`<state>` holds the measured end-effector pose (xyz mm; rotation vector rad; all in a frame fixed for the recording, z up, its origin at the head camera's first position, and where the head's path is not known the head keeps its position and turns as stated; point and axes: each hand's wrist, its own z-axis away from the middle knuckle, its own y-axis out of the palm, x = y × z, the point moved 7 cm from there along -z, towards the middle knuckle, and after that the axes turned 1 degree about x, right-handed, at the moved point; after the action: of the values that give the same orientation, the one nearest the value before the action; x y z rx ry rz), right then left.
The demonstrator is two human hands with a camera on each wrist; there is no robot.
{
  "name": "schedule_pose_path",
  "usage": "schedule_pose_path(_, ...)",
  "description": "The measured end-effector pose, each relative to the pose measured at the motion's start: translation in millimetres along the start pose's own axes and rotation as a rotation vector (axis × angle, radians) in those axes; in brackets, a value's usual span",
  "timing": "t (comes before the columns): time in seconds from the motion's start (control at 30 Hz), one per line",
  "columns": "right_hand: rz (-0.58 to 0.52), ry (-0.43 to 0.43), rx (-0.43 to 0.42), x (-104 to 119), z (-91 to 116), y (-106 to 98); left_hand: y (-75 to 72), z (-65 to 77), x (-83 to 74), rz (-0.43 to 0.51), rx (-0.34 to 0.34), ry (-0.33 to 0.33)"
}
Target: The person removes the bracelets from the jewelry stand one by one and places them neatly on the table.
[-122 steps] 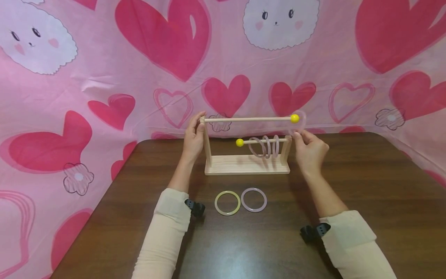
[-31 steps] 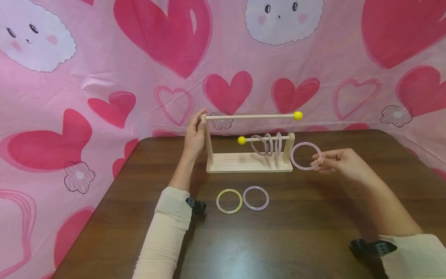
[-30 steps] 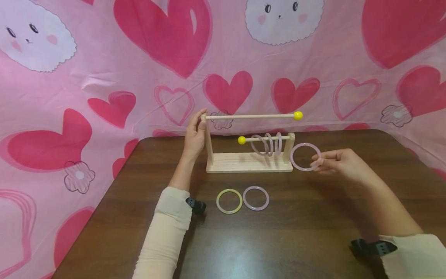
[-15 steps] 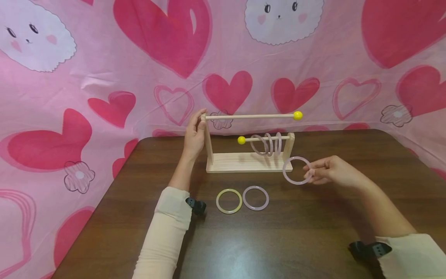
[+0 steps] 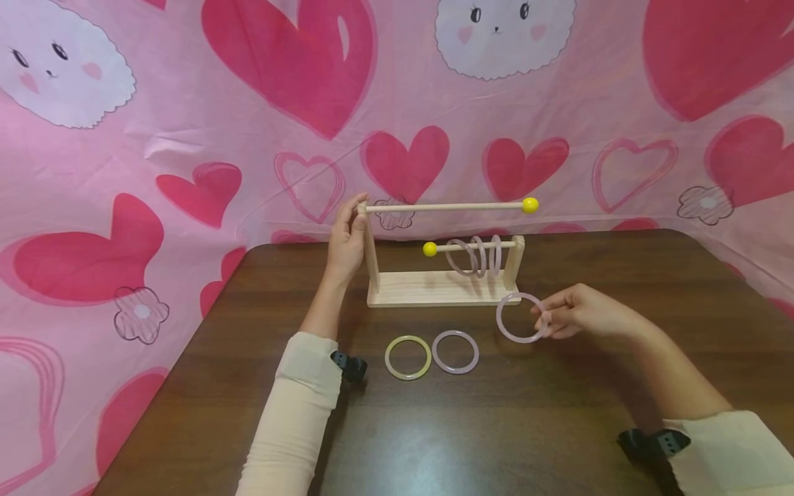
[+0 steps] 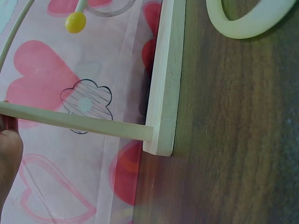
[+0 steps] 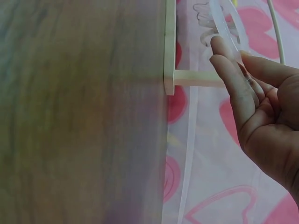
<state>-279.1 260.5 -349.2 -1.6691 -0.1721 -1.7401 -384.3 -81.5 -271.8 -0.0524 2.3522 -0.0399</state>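
Observation:
In the head view my left hand (image 5: 344, 242) holds the top of the left post of a wooden two-rod stand (image 5: 434, 291). Part of that hand (image 6: 8, 156) shows at the left edge of the left wrist view. Between thumb and fingers, my right hand (image 5: 586, 313) pinches a pale pink bangle (image 5: 524, 340) upright, in front of the stand's right end. The right wrist view shows the pinched bangle (image 7: 225, 23) at the fingertips. Several pinkish bangles (image 5: 498, 256) hang on the lower rod. The upper rod (image 5: 443, 207) has a yellow ball at its tip and carries no bangle.
On the brown table (image 5: 397, 427), a yellow bangle (image 5: 407, 338) and a lilac bangle (image 5: 455, 333) lie side by side in front of the stand. A pink heart-patterned cloth (image 5: 248, 151) hangs behind the table.
My right hand has lowered the pink bangle from the upper rod's yellow tip, first out to the right, then down and left toward the table's front. My left hand stays on the post.

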Motion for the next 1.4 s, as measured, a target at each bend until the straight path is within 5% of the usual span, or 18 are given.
schedule_pose_path(1.13,0.09,0.222,0.124,-17.7,-13.3,26.7,-0.8,-1.3,3.2,-0.002,-0.001,-0.021)
schedule_pose_path(1.4,0.094,0.248,0.087,-21.6,-12.9,25.6,2.3,2.0,-21.1,0.01,0.014,-0.034)
